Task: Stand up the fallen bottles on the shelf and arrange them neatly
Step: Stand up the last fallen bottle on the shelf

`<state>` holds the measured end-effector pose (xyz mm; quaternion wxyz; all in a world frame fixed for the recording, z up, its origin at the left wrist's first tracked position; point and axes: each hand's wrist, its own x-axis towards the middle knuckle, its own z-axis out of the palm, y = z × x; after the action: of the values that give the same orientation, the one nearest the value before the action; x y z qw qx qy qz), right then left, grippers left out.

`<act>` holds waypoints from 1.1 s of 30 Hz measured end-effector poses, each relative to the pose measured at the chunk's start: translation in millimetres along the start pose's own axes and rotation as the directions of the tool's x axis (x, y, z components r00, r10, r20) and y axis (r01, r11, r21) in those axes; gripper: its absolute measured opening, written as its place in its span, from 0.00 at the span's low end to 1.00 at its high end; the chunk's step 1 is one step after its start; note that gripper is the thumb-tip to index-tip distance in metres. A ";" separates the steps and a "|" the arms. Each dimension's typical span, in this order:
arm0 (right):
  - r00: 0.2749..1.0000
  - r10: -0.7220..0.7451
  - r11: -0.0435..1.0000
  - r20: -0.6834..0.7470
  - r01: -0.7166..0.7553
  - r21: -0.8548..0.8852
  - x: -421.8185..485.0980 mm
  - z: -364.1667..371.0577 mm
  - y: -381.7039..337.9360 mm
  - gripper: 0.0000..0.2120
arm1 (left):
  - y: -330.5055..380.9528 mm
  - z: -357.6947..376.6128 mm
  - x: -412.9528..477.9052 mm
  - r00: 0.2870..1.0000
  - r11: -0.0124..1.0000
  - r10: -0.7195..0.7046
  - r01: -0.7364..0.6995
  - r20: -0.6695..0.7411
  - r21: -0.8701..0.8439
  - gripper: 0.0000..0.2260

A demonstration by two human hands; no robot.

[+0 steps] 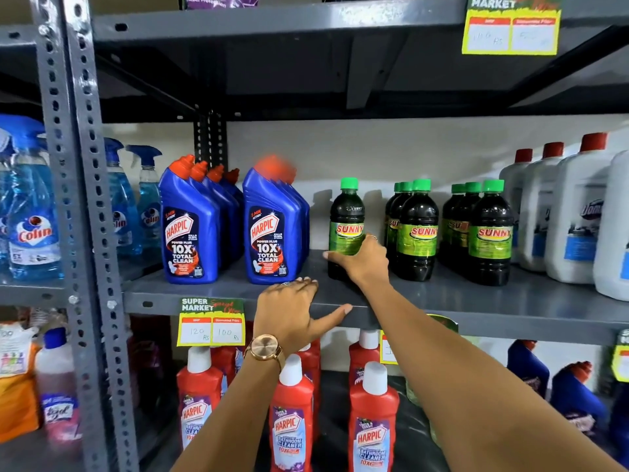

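Observation:
A dark Sunny bottle (346, 219) with a green cap stands upright on the grey shelf (442, 298), and my right hand (360, 260) is wrapped around its lower half. To its right stand two upright rows of the same Sunny bottles (417, 229), (492, 233). Left of it are two rows of blue Harpic bottles (189, 226), (272, 229) with red caps; the front cap of the right row looks blurred. My left hand (292, 311), with a watch on the wrist, rests on the shelf's front edge, fingers spread, holding nothing.
White jugs with red caps (575, 212) fill the shelf's right end. Blue Colin spray bottles (30, 212) stand beyond the perforated upright post (75, 199) at left. Red Harpic bottles (292, 413) stand on the shelf below. Price tags (211, 321) hang off the shelf edges.

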<state>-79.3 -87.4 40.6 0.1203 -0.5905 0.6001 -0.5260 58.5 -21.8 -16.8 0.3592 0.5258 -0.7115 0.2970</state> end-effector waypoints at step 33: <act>0.986 0.112 0.982 -0.127 -0.129 -0.137 -1.7 -114.1 53.5 0.39 | 20.9 -10.8 68.5 0.850 0.932 -0.199 0.318 0.487 -0.174 0.34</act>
<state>-197.3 -43.5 46.1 0.0729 -0.5279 0.6776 -0.5068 27.6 -44.2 44.8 0.2793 0.6235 -0.7299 0.0207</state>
